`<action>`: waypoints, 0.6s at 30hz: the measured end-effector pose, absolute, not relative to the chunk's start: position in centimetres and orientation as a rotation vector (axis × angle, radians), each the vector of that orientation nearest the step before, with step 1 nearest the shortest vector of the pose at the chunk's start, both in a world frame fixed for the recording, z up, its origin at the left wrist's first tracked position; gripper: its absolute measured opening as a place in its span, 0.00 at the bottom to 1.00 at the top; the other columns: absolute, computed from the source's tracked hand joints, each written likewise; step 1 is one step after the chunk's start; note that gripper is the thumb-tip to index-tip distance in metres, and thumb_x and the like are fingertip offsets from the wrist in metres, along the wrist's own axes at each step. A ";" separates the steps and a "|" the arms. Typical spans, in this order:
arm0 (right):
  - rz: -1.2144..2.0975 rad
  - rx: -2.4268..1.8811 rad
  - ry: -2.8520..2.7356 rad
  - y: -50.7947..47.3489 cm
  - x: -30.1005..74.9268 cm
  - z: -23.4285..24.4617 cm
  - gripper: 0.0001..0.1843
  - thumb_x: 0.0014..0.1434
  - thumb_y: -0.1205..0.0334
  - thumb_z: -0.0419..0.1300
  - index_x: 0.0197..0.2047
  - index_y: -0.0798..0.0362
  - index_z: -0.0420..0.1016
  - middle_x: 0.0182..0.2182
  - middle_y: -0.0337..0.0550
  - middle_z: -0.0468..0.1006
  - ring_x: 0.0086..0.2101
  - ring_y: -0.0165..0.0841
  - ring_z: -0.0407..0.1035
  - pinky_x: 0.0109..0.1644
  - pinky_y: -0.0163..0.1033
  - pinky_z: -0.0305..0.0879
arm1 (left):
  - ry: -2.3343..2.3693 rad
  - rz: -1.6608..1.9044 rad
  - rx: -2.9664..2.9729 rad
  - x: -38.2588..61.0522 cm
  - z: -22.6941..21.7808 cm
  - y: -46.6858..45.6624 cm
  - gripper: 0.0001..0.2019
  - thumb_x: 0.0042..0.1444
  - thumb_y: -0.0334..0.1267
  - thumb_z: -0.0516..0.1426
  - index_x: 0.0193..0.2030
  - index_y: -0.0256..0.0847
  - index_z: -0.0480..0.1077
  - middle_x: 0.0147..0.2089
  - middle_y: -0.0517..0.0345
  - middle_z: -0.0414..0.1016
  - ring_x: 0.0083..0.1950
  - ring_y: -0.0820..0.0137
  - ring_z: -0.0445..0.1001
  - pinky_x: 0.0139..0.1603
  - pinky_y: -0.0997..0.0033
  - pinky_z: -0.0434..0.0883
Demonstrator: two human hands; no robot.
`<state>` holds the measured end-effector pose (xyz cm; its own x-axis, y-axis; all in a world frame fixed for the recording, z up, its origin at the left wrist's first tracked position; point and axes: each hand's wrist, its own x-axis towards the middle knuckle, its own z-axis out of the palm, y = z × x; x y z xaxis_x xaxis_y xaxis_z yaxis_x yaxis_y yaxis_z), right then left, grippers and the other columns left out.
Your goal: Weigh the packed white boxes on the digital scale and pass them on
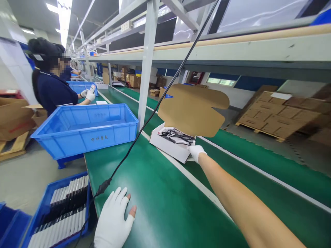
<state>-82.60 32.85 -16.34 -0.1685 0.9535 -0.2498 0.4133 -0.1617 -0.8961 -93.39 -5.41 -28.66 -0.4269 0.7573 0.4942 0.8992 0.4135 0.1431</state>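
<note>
My right hand [196, 152], in a white glove, is stretched far forward and grips the near corner of a white cardboard box [169, 144] on the green belt [160, 199]. The box's brown lid [192, 109] stands open, and black cables [176, 135] lie inside. My left hand [115, 217], also gloved with bare fingertips, rests flat with fingers spread on the near edge of the green table, holding nothing. A black cord [144, 119] hangs down from above and passes just left of that hand.
A large blue bin [85, 129] stands at the table's left end. Below it, a blue crate [60, 212] holds several flat devices. A person in dark blue [53, 88] works further along. A white post [146, 65] carries overhead shelves. Cardboard boxes on a pallet [276, 115] sit right.
</note>
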 end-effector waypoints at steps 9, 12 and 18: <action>1.495 -1.714 -1.395 11.0 -67.5 -15.9 0.13 0.48 0.73 0.54 0.39 0.57 0.70 0.31 0.46 0.75 0.28 0.37 0.72 0.28 0.38 0.71 | -2.505 -0.862 -1.535 -93.9 -27.8 -6.3 0.23 0.61 0.50 0.47 0.49 0.36 0.72 0.57 0.44 0.71 0.65 0.52 0.60 0.67 0.50 0.53; 1.609 -1.681 -1.353 3.0 -63.5 -15.9 0.13 0.48 0.66 0.56 0.40 0.54 0.69 0.33 0.44 0.75 0.31 0.36 0.71 0.28 0.36 0.69 | -2.690 -1.248 -1.458 -94.2 -26.8 -6.8 0.26 0.62 0.53 0.43 0.51 0.38 0.71 0.58 0.46 0.70 0.65 0.56 0.60 0.68 0.53 0.51; 1.650 -1.465 -1.313 -6.5 -59.8 -17.0 0.22 0.47 0.57 0.61 0.47 0.51 0.69 0.35 0.45 0.75 0.36 0.40 0.71 0.37 0.39 0.70 | -2.842 -2.747 -1.032 -90.5 -22.3 -7.4 0.32 0.58 0.56 0.45 0.61 0.34 0.61 0.61 0.48 0.67 0.62 0.58 0.66 0.64 0.58 0.63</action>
